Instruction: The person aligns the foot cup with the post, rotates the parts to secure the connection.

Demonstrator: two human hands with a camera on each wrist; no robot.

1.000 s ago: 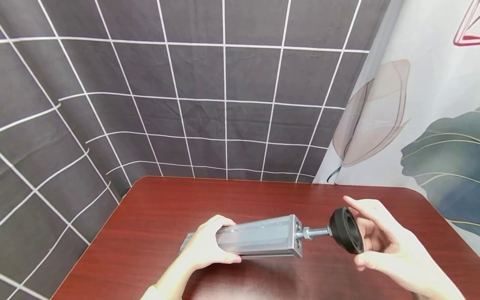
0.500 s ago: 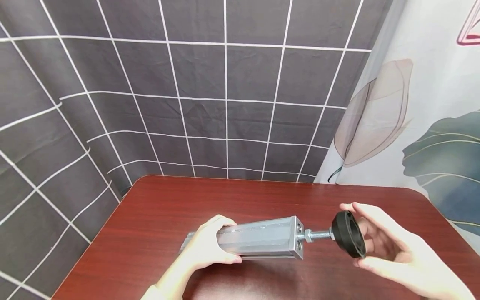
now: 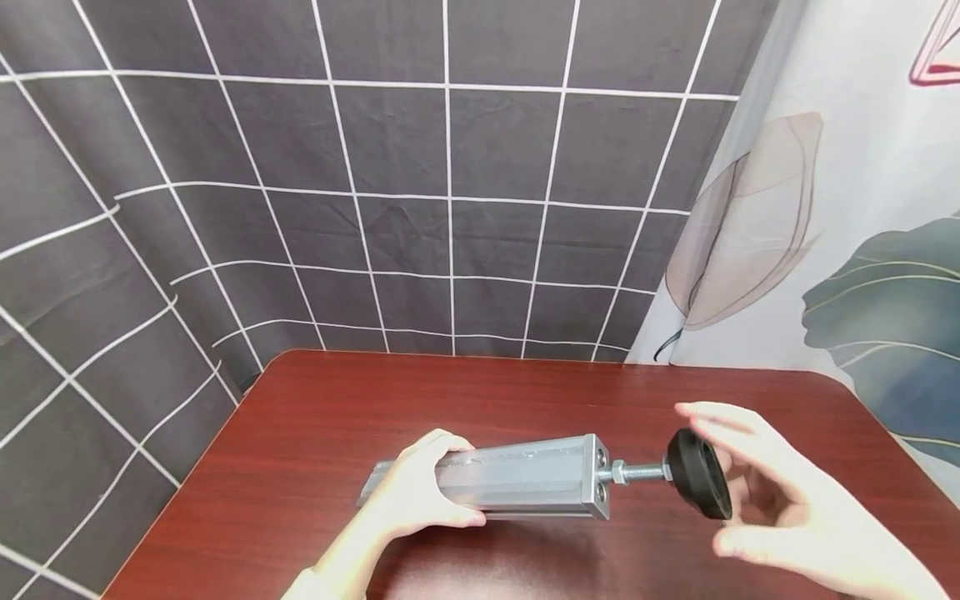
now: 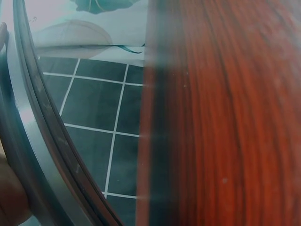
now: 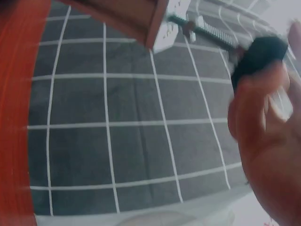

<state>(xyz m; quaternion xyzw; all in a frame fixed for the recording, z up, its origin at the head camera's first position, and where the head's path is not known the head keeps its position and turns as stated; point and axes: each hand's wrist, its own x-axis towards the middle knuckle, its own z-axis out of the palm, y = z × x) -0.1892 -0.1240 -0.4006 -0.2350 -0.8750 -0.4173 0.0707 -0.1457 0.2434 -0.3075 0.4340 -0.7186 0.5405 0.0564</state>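
My left hand [image 3: 416,492] grips a silver aluminium profile [image 3: 517,475], thumb at the near side and fingers over the far side. In the left wrist view the profile [image 4: 35,113] curves along the left edge. From its square end plate [image 3: 596,475] a threaded stem [image 3: 643,472] with a nut sticks out to the right. A black levelling foot [image 3: 699,473] is on the stem's end. Around this foot my right hand [image 3: 787,500] is spread, its thumb just apart from the rim. In the blurred right wrist view fingers overlap the foot [image 5: 261,54]; contact there is unclear.
Beneath the hands is a reddish-brown wooden table [image 3: 315,433] with rounded far corners. A dark grey curtain [image 3: 390,242] with white grid lines hangs behind and left. A white leaf-patterned curtain [image 3: 787,333] hangs at the right.
My right thumb has come away from the foot's rim and the hand has opened wider. The foot has shifted slightly right and down. The left hand keeps its grip on the profile.
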